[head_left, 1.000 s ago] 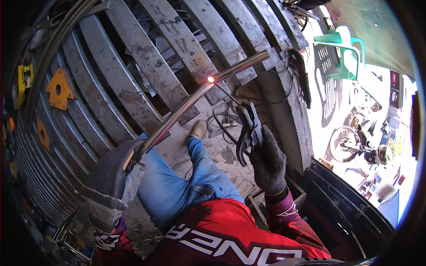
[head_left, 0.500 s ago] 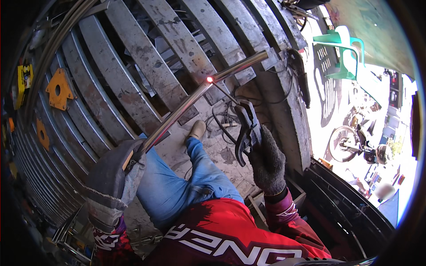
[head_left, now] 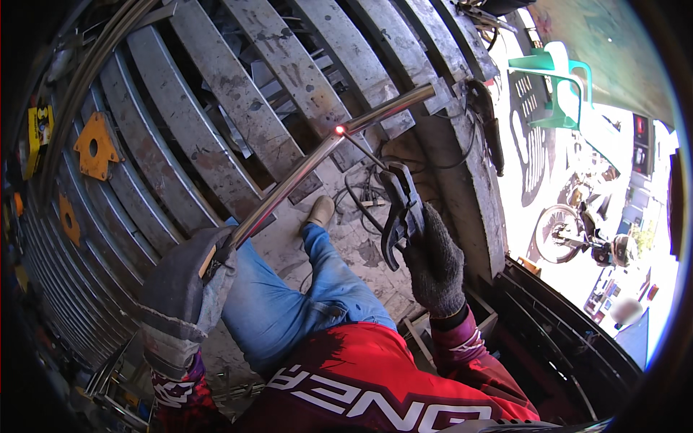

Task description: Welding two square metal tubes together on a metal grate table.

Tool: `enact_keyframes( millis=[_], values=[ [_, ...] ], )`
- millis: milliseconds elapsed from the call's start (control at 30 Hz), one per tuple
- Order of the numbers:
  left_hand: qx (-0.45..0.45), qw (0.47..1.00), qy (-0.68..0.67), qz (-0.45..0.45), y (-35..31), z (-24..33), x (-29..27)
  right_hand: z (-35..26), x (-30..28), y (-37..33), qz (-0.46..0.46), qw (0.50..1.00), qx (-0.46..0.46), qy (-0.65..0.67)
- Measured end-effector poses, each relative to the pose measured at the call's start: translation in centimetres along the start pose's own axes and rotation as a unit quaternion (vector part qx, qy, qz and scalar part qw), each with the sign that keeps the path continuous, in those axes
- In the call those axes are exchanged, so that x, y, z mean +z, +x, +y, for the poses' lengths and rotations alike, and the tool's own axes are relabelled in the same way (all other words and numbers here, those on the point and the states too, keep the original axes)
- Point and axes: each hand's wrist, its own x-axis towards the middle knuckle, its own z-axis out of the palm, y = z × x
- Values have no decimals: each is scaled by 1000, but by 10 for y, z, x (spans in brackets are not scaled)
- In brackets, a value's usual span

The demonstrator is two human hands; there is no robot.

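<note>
A shiny metal tube (head_left: 289, 175) slants from near left to far right, its far part over the metal slats. My left hand (head_left: 186, 281), in a thick grey gauntlet, is closed around its near end; the fingers are partly hidden. In a dark knitted glove, my right hand (head_left: 440, 278) grips a black welding electrode holder (head_left: 404, 206). A thin welding rod (head_left: 367, 152) runs from the holder's jaws up to the tube. Where its tip meets the tube, a small spot (head_left: 340, 130) glows red-white.
A slatted metal bench (head_left: 216, 94) spreads across the left and far side. Orange magnetic welding squares (head_left: 108, 153) and a yellow-black box (head_left: 40, 137) lie on it. Cables (head_left: 368, 195) hang beyond my right hand. A green plastic chair (head_left: 559, 86) and a motorcycle (head_left: 570, 234) stand at the right.
The rod and holder have shifted very slightly; the glowing spot stays at almost the same place on the tube. Both hands keep their grips.
</note>
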Motion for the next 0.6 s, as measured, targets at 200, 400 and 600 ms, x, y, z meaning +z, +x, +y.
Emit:
enact_keyframes(
  millis=[200,400,600],
  values=[
    [12,1000,18,1,4,5,0,-4,1,1,20,999,5,24],
    [27,998,45,17,1,4,0,-10,-2,3,10,996,-13,-92],
    [36,998,50,25,3,11,-1,2,-4,-1,29,992,-35,-119]
  ],
)
